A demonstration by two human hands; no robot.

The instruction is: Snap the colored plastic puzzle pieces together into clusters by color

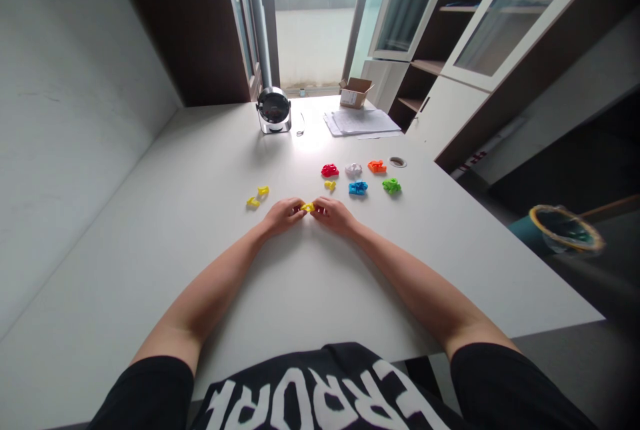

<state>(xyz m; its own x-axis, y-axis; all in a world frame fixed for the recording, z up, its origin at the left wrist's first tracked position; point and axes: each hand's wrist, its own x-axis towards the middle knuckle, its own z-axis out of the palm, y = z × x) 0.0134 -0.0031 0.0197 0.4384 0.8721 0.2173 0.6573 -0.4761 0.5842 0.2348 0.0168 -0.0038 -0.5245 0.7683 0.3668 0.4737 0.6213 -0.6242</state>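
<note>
Between my two hands, a small yellow plastic piece (307,207) is pinched at both ends, just over the white table. My left hand (285,215) closes its fingertips on the left end. On the right end sit the closed fingers of my right hand (333,214). Too small to make out is the piece's exact kind. Two more yellow pieces, one (263,191) behind the other (253,202), lie left of my left hand. Just beyond my right hand rests another yellow piece (330,185).
Right of centre lie small plastic clusters: red (330,170), white (353,169), orange (377,167), blue (358,188) and green (391,185). A round black device (275,109), papers (365,122) and a cardboard box (355,93) stand farther back. A bin (565,229) is beyond the table's right edge.
</note>
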